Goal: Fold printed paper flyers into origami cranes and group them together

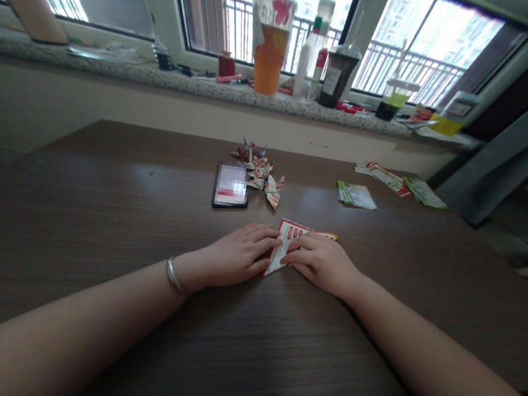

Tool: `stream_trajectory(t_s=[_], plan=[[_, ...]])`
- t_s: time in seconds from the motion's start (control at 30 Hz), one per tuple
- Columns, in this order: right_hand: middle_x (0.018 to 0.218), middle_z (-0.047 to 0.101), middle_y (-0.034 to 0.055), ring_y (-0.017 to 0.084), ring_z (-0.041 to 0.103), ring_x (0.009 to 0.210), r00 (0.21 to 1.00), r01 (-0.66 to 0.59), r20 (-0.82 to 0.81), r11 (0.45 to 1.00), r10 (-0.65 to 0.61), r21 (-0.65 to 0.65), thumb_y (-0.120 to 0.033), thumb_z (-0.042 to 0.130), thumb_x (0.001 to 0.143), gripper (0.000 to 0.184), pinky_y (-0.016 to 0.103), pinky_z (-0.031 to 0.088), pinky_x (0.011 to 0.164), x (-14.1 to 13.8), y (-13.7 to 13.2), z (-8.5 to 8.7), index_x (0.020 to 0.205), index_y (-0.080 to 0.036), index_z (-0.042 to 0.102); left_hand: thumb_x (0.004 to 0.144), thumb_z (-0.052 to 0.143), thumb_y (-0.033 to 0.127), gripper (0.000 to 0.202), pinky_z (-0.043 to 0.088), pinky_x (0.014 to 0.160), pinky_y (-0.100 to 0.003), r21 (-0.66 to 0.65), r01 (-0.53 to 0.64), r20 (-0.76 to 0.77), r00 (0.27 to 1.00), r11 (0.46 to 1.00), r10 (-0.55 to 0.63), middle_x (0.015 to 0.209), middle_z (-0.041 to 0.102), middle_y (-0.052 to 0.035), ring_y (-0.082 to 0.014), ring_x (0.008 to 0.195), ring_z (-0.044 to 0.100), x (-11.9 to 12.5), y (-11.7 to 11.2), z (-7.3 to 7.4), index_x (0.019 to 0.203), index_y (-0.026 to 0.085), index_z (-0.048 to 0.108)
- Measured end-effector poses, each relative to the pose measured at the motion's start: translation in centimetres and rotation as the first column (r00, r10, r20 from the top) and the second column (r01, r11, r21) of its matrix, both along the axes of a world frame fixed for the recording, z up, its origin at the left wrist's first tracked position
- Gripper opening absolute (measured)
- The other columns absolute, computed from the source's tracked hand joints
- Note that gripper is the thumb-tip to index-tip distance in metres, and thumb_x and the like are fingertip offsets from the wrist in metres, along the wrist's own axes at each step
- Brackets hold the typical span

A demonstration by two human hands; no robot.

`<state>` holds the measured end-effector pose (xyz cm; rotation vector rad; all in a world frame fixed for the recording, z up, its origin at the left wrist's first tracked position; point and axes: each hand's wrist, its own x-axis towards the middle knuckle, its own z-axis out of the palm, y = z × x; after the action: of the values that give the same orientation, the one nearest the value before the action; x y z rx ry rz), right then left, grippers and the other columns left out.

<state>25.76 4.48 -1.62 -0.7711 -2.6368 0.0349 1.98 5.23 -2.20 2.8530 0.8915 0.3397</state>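
A folded piece of printed red-and-white paper (288,238) lies on the dark wooden table (93,212). My left hand (236,253) rests on the table with its fingers curled, the fingertips pressing the paper's left edge. My right hand (321,259) lies over the paper's right part, fingers together and pressing it flat. A silver bangle (174,275) sits on my left wrist.
A phone (231,186) lies beyond my hands, with a heap of folded paper cranes (261,171) beside it. Paper slips (356,195) and leaflets (398,182) lie at the right. Drink cups (270,40) and bottles (313,50) stand on the window sill.
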Motion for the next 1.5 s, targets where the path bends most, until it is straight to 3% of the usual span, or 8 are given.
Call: stream_trajectory(t_s=[0.37,0.57,0.8,1.13,1.5], plan=[[0.098,0.070,0.0031,0.017,0.062,0.094,0.999,-0.023,0.023,0.999,0.024,-0.024,-0.024,0.052,0.093,0.020,0.031,0.047,0.082,-0.05,0.08,-0.07,0.096,-0.025,0.071,0.094,0.043,0.042,0.048,0.021,0.117,-0.040,0.012,-0.016,-0.063,0.998,1.000,0.017,0.146,0.043,-0.0087,-0.0237,0.138,0.033,0.00,-0.23,0.36,0.133,0.017,0.046],[0.100,0.070,0.0044,0.017,0.062,0.094,0.998,-0.055,0.043,0.998,0.054,0.015,-0.021,0.048,0.094,0.024,0.032,0.048,0.086,-0.14,-0.11,-0.19,0.100,-0.024,0.071,0.092,0.045,0.047,0.054,0.018,0.116,-0.047,-0.032,-0.056,-0.122,0.991,0.998,0.052,0.151,0.036,-0.0082,-0.0257,0.140,0.029,-0.15,-0.05,0.12,0.139,0.020,0.040],[0.098,0.070,0.0039,0.016,0.061,0.097,0.992,-0.112,0.054,0.994,0.112,-0.015,-0.017,0.048,0.092,0.024,0.032,0.049,0.087,-0.51,-0.46,0.16,0.102,-0.024,0.069,0.092,0.043,0.049,0.053,0.017,0.116,-0.049,0.000,-0.055,-0.100,0.993,0.998,0.055,0.151,0.037,-0.0059,-0.0278,0.140,0.028,-0.13,0.13,-0.25,0.138,0.022,0.041],[0.104,0.068,0.0043,0.017,0.060,0.101,0.994,-0.108,0.024,0.994,0.109,-0.037,-0.018,0.048,0.092,0.026,0.033,0.049,0.090,-0.37,-0.46,0.00,0.107,-0.024,0.068,0.091,0.046,0.043,0.051,0.022,0.115,-0.046,0.048,-0.022,-0.065,0.998,0.999,0.025,0.145,0.043,-0.0102,-0.0275,0.136,0.035,-0.15,-0.19,0.11,0.137,0.020,0.043],[0.103,0.068,0.0047,0.017,0.060,0.099,0.994,-0.107,0.028,0.993,0.108,-0.046,-0.019,0.048,0.092,0.024,0.034,0.050,0.088,-0.58,-0.58,0.46,0.103,-0.023,0.069,0.092,0.043,0.047,0.053,0.019,0.115,-0.047,0.025,-0.047,-0.111,0.993,0.999,0.049,0.151,0.037,-0.0071,-0.0282,0.140,0.030,-0.22,-0.17,-0.05,0.139,0.022,0.041]])
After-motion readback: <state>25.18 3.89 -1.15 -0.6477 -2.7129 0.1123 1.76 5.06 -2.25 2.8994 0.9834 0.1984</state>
